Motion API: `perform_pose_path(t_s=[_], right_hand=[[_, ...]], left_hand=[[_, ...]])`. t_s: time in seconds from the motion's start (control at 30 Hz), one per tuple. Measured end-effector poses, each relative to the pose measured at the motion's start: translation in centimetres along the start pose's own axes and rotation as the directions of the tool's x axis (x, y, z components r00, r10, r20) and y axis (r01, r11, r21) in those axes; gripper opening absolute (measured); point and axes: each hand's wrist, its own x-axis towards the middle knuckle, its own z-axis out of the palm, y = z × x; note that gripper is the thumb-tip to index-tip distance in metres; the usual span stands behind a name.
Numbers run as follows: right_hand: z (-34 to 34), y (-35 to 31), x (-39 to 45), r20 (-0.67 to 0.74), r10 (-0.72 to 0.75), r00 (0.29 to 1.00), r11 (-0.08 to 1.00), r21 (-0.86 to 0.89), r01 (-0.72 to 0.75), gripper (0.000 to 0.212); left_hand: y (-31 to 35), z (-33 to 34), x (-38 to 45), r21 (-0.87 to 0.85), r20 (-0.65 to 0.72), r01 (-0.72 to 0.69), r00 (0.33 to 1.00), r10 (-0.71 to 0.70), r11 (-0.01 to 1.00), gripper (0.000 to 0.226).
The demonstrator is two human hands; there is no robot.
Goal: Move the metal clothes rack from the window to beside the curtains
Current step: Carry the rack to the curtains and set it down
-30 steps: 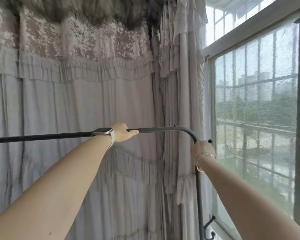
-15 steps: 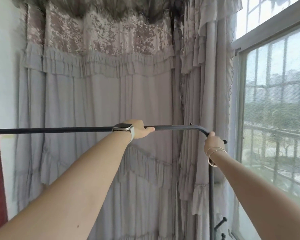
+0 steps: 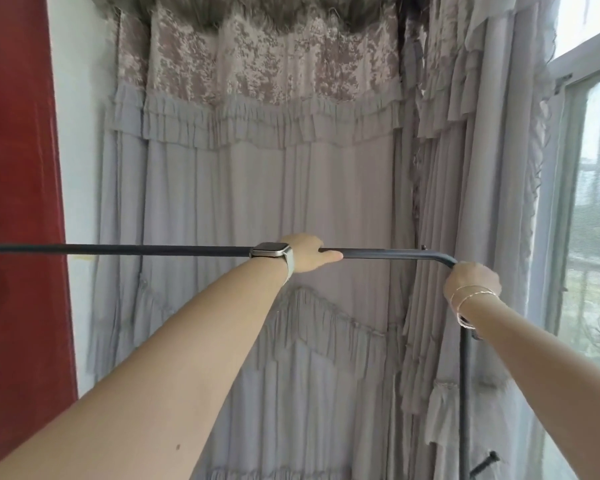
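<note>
Left hand (image 3: 307, 252) wraps the metal clothes rack (image 3: 153, 250) top bar at 12 o'clock; right hand (image 3: 471, 280) grips its bent corner at 2 o'clock, likely to steer both ends. Rack sits right before curtains (image 3: 274, 188), window (image 3: 596, 209) at 3. No readable writing.

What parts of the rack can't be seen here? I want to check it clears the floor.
Head view only:
- Feet and base of the rack: cut off by the bottom edge; whether it is lifted cannot be told.
- Left end of the top bar: runs out of the left edge.
- Upper part of the side post: hidden by the right hand and wrist.
- Fingers of the left hand: mostly hidden behind the hand.
</note>
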Motion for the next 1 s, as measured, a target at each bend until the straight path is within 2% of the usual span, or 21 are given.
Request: perform_pose_path(t_s=[0.07, 0.13, 0.2, 0.27, 0.33, 0.4, 0.5, 0.63, 0.8, 0.9, 1.0], right_hand=[[-0.9, -0.4, -0.2, -0.106, -0.136, 0.985, 0.990, 0.009, 0.138, 0.020], [-1.1, -1.0, -0.5, -0.217, -0.298, 0.930, 0.947, 0.056, 0.317, 0.011], [-0.8, -1.7, -0.3, -0.289, -0.419, 0.861, 0.897, 0.018, 0.443, 0.020], [0.0, -2.7, -0.2, -0.255, -0.514, 0.819, 0.851, -0.030, 0.525, 0.031], [1.1, -2.7, 1.1, -0.255, -0.499, 0.828, 0.865, -0.094, 0.493, 0.030], [2.2, -3.9, 1.2, -0.247, -0.543, 0.803, 0.838, -0.214, 0.501, 0.033], [1.7, -7.4, -2.0, -0.236, -0.549, 0.802, 0.836, -0.134, 0.533, 0.051], [-1.0, -12.3, -7.7, -0.139, -0.530, 0.836, 0.841, -0.211, 0.498, 0.034], [-2.7, -14.3, -11.6, -0.175, -0.514, 0.840, 0.851, -0.226, 0.474, 0.024], [-3.2, -14.3, -12.3, -0.145, -0.503, 0.852, 0.852, -0.250, 0.461, 0.024], [-3.9, -12.9, -11.9, -0.098, -0.454, 0.886, 0.873, -0.246, 0.421, 0.022]], left_hand=[[-0.1, -0.2, -0.8, 0.035, -0.043, -0.069, 0.997, 0.070, 0.997, 0.058], [-1.0, -0.7, -2.5, 0.091, -0.077, -0.108, 0.990, 0.115, 0.990, 0.057], [-2.8, -1.4, -4.7, 0.120, -0.085, -0.121, 0.988, 0.132, 0.985, 0.051], [-5.3, -2.2, -7.4, 0.138, -0.089, -0.094, 0.990, 0.107, 0.986, 0.044], [-7.2, -2.9, -9.1, 0.153, -0.120, -0.060, 0.990, 0.079, 0.986, 0.040], [-9.9, -3.6, -11.2, 0.157, -0.116, -0.010, 0.993, 0.028, 0.988, 0.040], [-14.2, -4.6, -13.5, 0.187, -0.132, 0.012, 0.991, 0.013, 0.982, 0.034], [-21.0, -5.8, -16.8, 0.175, -0.158, 0.049, 0.987, -0.021, 0.983, 0.038], [-30.7, -7.6, -21.3, 0.217, -0.267, 0.148, 0.960, -0.087, 0.965, 0.044], [-32.1, -7.7, -22.1, 0.215, -0.270, 0.126, 0.961, -0.065, 0.968, 0.040], [-29.7, -7.7, -21.2, 0.247, -0.230, 0.096, 0.972, -0.038, 0.964, 0.042]])
